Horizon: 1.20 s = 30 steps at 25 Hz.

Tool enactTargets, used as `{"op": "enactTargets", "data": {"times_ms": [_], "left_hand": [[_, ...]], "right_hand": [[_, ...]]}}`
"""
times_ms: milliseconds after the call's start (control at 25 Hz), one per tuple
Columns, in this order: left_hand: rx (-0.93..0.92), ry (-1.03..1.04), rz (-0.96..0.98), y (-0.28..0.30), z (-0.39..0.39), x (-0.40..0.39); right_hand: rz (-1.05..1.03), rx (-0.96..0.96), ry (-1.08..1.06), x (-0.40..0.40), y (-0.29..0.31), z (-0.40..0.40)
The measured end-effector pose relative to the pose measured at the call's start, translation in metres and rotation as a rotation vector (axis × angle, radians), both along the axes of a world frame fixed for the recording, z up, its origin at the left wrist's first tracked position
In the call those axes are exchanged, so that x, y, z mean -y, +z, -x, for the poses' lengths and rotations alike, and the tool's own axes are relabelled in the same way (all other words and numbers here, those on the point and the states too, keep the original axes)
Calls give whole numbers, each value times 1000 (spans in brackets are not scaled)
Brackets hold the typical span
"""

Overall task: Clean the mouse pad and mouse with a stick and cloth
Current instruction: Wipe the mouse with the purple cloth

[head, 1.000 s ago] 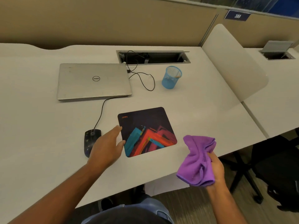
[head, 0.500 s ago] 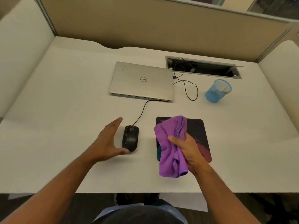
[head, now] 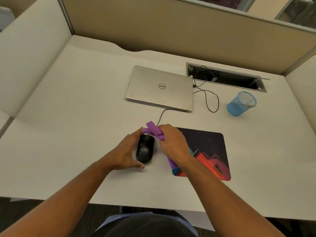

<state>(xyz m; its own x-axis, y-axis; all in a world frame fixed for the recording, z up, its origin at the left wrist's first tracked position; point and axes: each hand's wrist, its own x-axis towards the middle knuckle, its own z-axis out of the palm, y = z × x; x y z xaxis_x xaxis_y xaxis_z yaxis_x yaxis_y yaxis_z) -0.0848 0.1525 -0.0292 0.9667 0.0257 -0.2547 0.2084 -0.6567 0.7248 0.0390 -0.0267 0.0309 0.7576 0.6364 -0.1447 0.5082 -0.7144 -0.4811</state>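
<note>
While the left hand (head: 127, 153) cups the left side of the black mouse (head: 145, 150), with its fingers and thumb curved round it, the right hand (head: 172, 145) squeezes a purple cloth (head: 154, 131) tight. The cloth's top end touches the front of the mouse. Its other end hangs out under the wrist onto the mouse pad (head: 206, 153). The mouse sits near the front edge of the desk (head: 77, 125), just left of the pad. A closed laptop (head: 159, 88) lies further back, and a blue cup (head: 240, 104) stands toward the right edge.
</note>
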Motion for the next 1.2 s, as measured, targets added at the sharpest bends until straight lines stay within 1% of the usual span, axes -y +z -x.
{"op": "enactTargets", "data": {"times_ms": [80,160,280,480,640,800,840,880,960,1040,1120,1200], "left_hand": [[17,22,43,-3,1,-1],[29,43,63,-7,3,0],[59,57,90,-11,4,1],[102,24,103,-12,5,0],[110,5,103,-21,4,0],[176,11,138,-33,7,-4],[190,5,126,-34,8,-4],[190,12,116,-33,8,-4],[195,34,113,-29,7,-3],[235,30,118,-28,5,-2],[282,43,143,-27,6,-3],[269,66,183,-24,8,-4]], "right_hand": [[27,61,65,-3,-6,4],[97,124,154,-9,-12,7],[203,107,241,-24,-18,15],[266,135,288,-39,-23,29],[240,205,393,-32,-24,39],[146,239,658,-14,-23,45],[128,219,668,-12,-22,40],[123,181,621,-13,-22,35],[129,100,440,-19,-21,22],[151,29,333,-28,-21,14],[146,-6,313,-38,-21,12],[134,17,310,-42,-24,15]]}}
